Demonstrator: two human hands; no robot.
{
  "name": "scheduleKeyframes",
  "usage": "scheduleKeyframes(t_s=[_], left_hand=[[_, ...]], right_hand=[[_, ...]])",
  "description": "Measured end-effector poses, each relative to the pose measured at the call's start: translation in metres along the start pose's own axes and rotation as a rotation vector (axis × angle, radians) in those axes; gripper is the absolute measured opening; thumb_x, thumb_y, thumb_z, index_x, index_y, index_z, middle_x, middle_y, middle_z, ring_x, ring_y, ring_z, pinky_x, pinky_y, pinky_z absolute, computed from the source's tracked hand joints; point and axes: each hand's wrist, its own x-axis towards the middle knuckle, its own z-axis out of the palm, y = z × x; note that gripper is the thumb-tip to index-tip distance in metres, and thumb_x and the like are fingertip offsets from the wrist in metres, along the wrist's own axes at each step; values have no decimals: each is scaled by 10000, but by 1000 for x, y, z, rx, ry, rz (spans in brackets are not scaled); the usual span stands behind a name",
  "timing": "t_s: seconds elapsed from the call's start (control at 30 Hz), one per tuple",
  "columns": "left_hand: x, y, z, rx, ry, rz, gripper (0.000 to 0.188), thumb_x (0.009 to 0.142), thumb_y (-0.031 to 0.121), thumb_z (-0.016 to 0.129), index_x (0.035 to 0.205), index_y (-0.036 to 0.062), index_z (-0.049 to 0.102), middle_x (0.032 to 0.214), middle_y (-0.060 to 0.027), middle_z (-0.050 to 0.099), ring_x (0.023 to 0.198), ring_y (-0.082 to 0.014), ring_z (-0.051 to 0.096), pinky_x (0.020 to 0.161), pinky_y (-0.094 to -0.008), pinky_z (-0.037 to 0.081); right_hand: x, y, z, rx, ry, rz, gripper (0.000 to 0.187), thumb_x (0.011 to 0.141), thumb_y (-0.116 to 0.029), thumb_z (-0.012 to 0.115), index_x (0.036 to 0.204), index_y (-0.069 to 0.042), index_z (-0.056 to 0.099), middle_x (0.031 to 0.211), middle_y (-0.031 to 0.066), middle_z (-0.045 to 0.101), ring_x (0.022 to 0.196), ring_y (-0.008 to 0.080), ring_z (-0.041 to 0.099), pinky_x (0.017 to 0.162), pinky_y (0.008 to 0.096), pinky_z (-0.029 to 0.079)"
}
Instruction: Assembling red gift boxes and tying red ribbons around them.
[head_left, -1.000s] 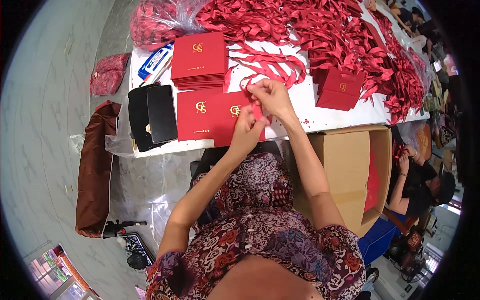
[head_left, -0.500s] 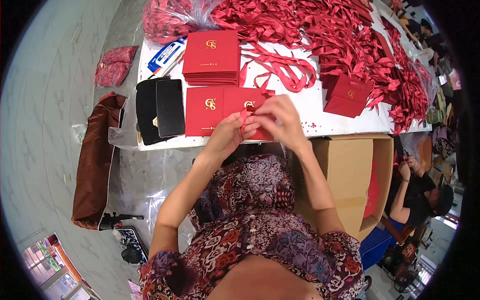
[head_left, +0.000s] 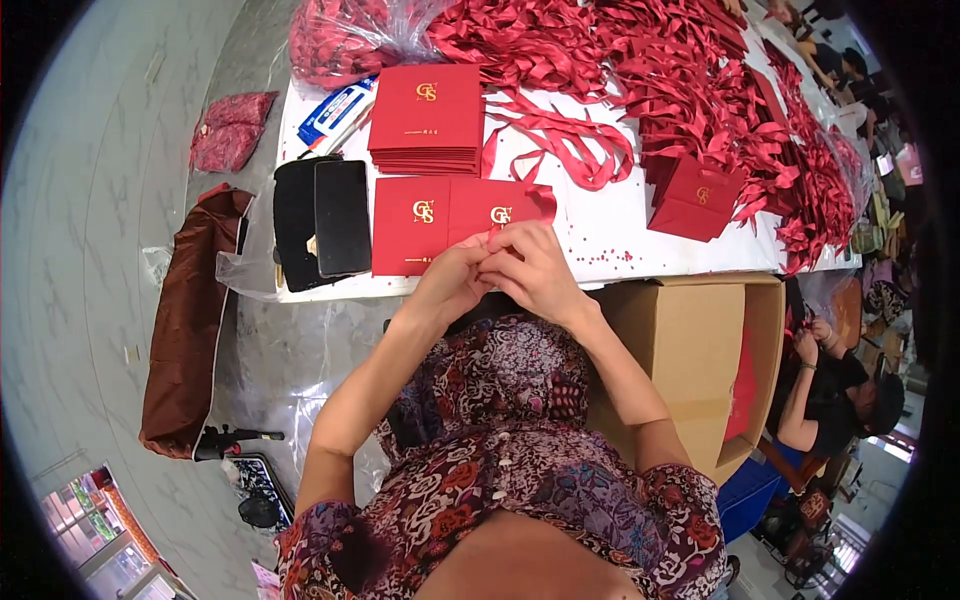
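Observation:
In front of me my left hand (head_left: 455, 278) and my right hand (head_left: 535, 265) meet at the table's near edge. Both are closed, fingertips pinched together on a red ribbon (head_left: 493, 233), of which only a short bit shows between them. Just beyond the fingers lie two flat red paper bags (head_left: 410, 228) with gold emblems, side by side or overlapping; my hands cover the lower part of the right one. Behind these stands a neat stack of red paper bags (head_left: 425, 112). Several loose red ribbons (head_left: 560, 140) lie to the right of the stack.
Left of the bags are a black phone (head_left: 342, 218), a dark pouch (head_left: 293, 225) and a blue-white packet (head_left: 335, 112). Heaped ribboned bags (head_left: 680, 90) fill the table's far right, with red bags (head_left: 697, 195) before them. A cardboard box (head_left: 700, 360) stands at my right; a co-worker (head_left: 835, 385) sits beyond.
My right hand has come down and inward to my left hand, and its fingers have closed at the ribbon. Less of the ribbon shows now. The bags stay in place.

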Motion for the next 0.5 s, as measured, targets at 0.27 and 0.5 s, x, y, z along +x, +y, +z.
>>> scheduleKeyframes(t_s=[0.27,0.5], left_hand=[[-6,7,11,1046,350,471,218,965,83,523,1145,-38,543,1015,-106,618,896,-201,613,834,-354,497],[1,-10,5,1677,489,763,516,811,77,713,1254,-65,490,1181,-248,493,1130,-429,490,969,-467,425]], right_hand=[[8,-1,-23,-11,227,130,122,833,-61,657,927,-35,584,809,112,633,797,327,632,800,445,497],[11,18,-3,-31,72,515,117,914,-133,639,955,-32,596,813,135,675,727,317,669,638,400,514]])
